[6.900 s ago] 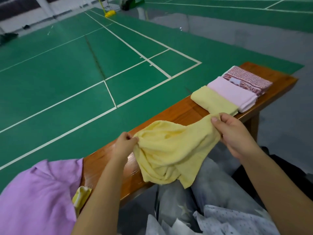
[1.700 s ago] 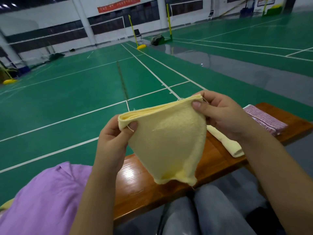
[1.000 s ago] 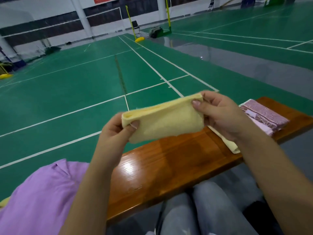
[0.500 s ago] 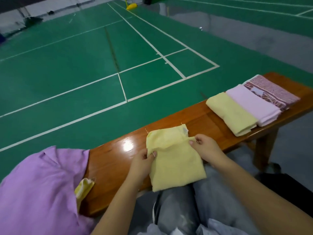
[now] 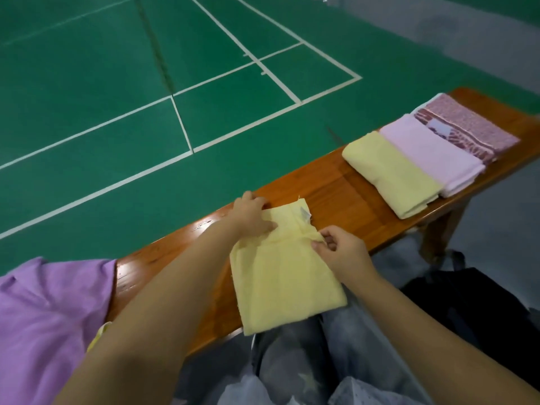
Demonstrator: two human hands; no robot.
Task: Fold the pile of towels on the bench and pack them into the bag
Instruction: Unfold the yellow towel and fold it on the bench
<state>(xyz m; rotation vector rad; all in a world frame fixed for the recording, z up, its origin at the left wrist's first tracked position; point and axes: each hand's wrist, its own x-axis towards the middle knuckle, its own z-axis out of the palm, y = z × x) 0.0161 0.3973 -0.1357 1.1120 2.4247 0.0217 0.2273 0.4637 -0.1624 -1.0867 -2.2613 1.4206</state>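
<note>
1. Pressing flat, the left hand point(image 5: 252, 215) pins the towel point(image 5: 285, 268) at the bench's point(image 5: 344, 194) near edge.
2. The right hand point(image 5: 339, 249) pinches its three-o'clock edge, seemingly to fold.
3. The bag point(image 5: 479, 305) waits at four o'clock.

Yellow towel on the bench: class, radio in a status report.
Left hand flat on yellow towel; right hand pinching its edge. Three folded towels wait on the bench. Nothing in the way.

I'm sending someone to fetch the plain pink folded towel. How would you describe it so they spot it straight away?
Look along the wooden bench to its far right end, where three folded towels lie side by side. The pink towel is the middle one, between the folded yellow towel and the patterned maroon towel. It alone is plain pale pink.
</note>
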